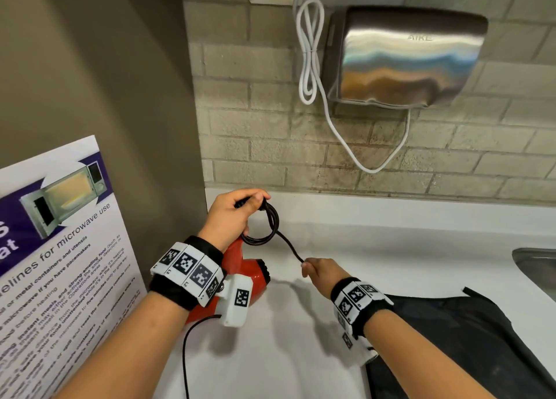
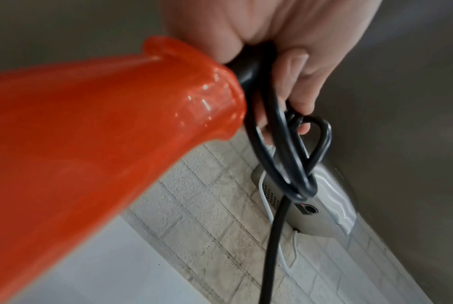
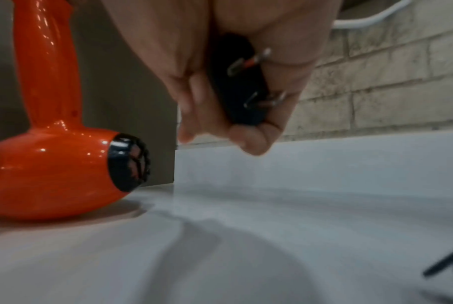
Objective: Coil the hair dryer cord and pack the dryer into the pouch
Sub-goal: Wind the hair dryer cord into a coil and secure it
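A glossy red hair dryer (image 1: pixel 246 275) stands on the white counter (image 1: pixel 391 242) with its handle (image 2: pixel 116 102) pointing up. My left hand (image 1: pixel 237 215) grips the top of the handle together with several loops of the black cord (image 1: pixel 267 227). One strand runs from the coil down to my right hand (image 1: pixel 316 270), which holds the black plug (image 3: pixel 241 86), its metal pins showing. In the left wrist view my fingers (image 2: pixel 298 82) curl over the looped cord (image 2: pixel 285 154). The black pouch (image 1: pixel 451 338) lies flat at the lower right.
A steel hand dryer (image 1: pixel 403 55) with a white cable (image 1: pixel 310 52) hangs on the brick wall. A microwave poster (image 1: pixel 60 248) leans at the left. A sink rim (image 1: pixel 535 266) shows at the right edge. A thin black wire (image 1: pixel 186 353) trails from my left wristband.
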Tool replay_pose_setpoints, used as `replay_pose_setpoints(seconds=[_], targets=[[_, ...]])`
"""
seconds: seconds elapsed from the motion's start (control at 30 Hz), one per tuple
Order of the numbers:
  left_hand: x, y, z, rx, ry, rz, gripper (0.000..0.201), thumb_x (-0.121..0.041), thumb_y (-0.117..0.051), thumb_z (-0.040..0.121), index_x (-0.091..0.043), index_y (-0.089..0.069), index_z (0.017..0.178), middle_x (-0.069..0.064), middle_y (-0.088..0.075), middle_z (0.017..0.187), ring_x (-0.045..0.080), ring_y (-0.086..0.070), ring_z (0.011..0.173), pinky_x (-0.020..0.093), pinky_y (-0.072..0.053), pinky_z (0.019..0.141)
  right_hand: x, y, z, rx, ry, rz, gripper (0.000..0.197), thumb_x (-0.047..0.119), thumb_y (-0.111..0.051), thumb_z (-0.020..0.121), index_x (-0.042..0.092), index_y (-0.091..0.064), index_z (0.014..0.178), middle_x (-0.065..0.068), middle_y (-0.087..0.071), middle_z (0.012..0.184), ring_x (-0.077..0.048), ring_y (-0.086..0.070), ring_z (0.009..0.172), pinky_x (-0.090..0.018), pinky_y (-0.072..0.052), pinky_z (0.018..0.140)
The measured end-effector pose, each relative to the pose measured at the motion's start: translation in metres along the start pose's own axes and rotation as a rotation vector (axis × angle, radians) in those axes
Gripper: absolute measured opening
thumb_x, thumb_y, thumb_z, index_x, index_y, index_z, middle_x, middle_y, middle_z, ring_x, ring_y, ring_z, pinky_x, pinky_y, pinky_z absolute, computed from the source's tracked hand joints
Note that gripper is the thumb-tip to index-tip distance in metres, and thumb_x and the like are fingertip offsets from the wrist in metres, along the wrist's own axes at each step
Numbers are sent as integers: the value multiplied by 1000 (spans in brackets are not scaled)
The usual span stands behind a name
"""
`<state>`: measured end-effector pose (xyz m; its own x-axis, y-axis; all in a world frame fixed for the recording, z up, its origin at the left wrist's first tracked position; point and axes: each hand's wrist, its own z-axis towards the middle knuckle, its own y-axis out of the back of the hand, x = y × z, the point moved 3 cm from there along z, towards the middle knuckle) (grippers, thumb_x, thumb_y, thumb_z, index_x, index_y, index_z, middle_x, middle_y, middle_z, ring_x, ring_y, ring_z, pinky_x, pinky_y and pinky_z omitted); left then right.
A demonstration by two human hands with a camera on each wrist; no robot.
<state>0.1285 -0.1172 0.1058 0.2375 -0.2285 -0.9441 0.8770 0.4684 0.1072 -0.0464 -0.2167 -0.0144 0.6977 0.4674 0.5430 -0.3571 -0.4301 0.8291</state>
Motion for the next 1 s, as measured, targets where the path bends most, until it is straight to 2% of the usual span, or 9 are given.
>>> replay_pose_setpoints(seconds=[0.13, 0.3, 0.37, 0.47, 0.53, 0.67, 0.77, 0.83, 1.0], targets=[[0, -5, -2, 49, -12, 27, 18, -21, -53, 90, -28, -67, 80, -19, -60, 52, 4, -32, 29, 22, -35, 45, 21, 21, -4, -178, 85, 136, 21, 19, -44, 94, 12, -60, 104, -7, -64, 98, -16, -53, 83, -20, -38, 76], [-2, -5, -2, 44, -30, 45, 17, -21, -55, 89, -29, -67, 80, -20, -61, 55, 4, -33, 30, 19, -36, 42, 86, 60, -28, -504, 401, 489, 11, 18, -50, 91, 23, -56, 83, 13, -57, 77, -6, -55, 73, -12, -42, 66], [-4, -5, -1, 38, -37, 43, 18, -20, -56, 88, -30, -67, 79, -18, -64, 60, 4, -35, 31, 17, -37, 39, 104, 63, -34, -495, 492, 556, 14, 19, -55, 88, 28, -55, 77, 14, -56, 75, -2, -52, 68, -11, -43, 63], [-6, -4, -1, 33, -35, 25, 17, -16, -57, 87, -28, -67, 80, -13, -64, 70, 4, -37, 32, 16, -38, 37, 117, 60, -31, -452, 509, 625, 22, 18, -64, 82, 32, -51, 71, 10, -55, 71, -9, -52, 66, -24, -44, 63], [-7, -4, -3, 44, -29, 20, 17, -15, -57, 87, -27, -67, 80, -14, -64, 63, 3, -37, 32, 17, -38, 37, 118, 57, -26, -461, 484, 630, 27, 14, -67, 80, 30, -49, 68, 8, -53, 70, -14, -51, 67, -30, -45, 64], [-7, -2, -5, 91, 3, -18, 13, -12, -63, 82, -23, -67, 79, -14, -61, 53, 3, -40, 38, 16, -36, 37, 117, 51, -16, -403, 462, 633, 33, 10, -67, 79, 33, -44, 83, 9, -54, 91, -18, -58, 89, -36, -49, 79], [-8, 0, -7, 112, -8, -5, 17, -4, -68, 76, -21, -67, 78, -10, -59, 52, 4, -42, 43, 15, -35, 37, 114, 44, -10, -272, 463, 551, 19, 14, -59, 86, 21, -45, 97, 1, -57, 99, -20, -59, 93, -32, -47, 83], [-8, 1, -8, 113, -7, 5, 20, -2, -68, 76, -21, -67, 80, -8, -60, 58, 1, -42, 42, 15, -36, 38, 111, 39, -11, -168, 458, 482, 6, 18, -49, 93, 18, -49, 87, -3, -58, 80, -18, -58, 74, -27, -46, 72], [-6, 3, -8, 104, 28, 5, 25, -3, -70, 74, -25, -67, 85, 4, -57, 71, 5, -42, 44, 17, -38, 40, 90, 29, -13, -165, 399, 454, 28, 25, -36, 95, 28, -48, 70, 18, -54, 54, 12, -51, 54, -8, -35, 55]])
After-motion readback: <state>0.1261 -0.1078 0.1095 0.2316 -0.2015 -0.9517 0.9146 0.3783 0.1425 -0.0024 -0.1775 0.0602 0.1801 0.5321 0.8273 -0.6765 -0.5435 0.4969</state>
